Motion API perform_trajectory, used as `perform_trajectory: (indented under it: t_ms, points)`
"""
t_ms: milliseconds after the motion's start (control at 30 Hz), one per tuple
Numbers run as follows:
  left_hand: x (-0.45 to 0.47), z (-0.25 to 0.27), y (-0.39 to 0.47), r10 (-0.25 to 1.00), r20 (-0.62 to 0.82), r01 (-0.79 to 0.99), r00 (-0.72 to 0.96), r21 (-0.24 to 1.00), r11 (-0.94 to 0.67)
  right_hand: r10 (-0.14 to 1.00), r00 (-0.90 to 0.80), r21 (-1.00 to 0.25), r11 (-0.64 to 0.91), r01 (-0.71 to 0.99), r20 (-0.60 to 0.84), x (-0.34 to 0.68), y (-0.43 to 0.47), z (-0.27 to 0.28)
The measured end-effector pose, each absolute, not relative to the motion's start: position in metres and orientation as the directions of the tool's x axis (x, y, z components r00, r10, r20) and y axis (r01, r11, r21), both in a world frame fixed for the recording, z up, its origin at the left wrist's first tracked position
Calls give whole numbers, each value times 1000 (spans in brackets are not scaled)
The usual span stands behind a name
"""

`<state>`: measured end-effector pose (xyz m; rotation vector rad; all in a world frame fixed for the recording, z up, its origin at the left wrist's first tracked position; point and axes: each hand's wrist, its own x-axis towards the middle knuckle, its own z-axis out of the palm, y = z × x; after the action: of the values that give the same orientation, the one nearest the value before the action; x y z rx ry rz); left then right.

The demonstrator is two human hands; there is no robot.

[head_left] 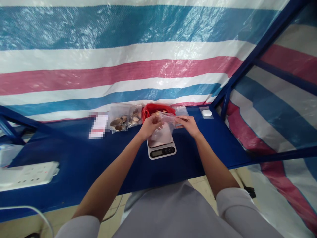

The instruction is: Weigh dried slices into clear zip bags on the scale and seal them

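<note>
A clear plastic bag (162, 133) hangs between my two hands, above a white digital kitchen scale (162, 152). My left hand (150, 126) is closed on the bag's left side. At its upper right edge, my right hand (188, 124) pinches the plastic. No contents can be made out in the bag. Just behind my hands sits a red plastic bag (153, 107) with pale brown pieces inside, partly hidden. To the left lie clear bags of brown dried slices, one nearer (119, 123) and one beside the red bag (135, 116).
A blurred-out paper (100, 125) lies left of the bags on the blue table (99, 162). A small bag with a white object (207, 113) is at the back right. A white power strip (29, 175) sits at the left. Blue frame bars and striped sheeting enclose the table.
</note>
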<state>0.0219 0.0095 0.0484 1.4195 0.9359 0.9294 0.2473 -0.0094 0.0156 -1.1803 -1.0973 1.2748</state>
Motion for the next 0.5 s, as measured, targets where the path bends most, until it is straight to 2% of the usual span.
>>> perform_trajectory:
  t_ms: [200,367,500]
  points:
    - [17,44,12,920,29,140,390,986,-91,990,102,-987,-88,-132,-102,247,-10,18]
    - [17,44,15,921,46,253,388,955,-154,983,171,-987,-46,-154,-72,250,-8,18]
    - [27,47,16,922,41,201,385,971,-127,989,137,-988,-28,-153,-50,251,-7,18]
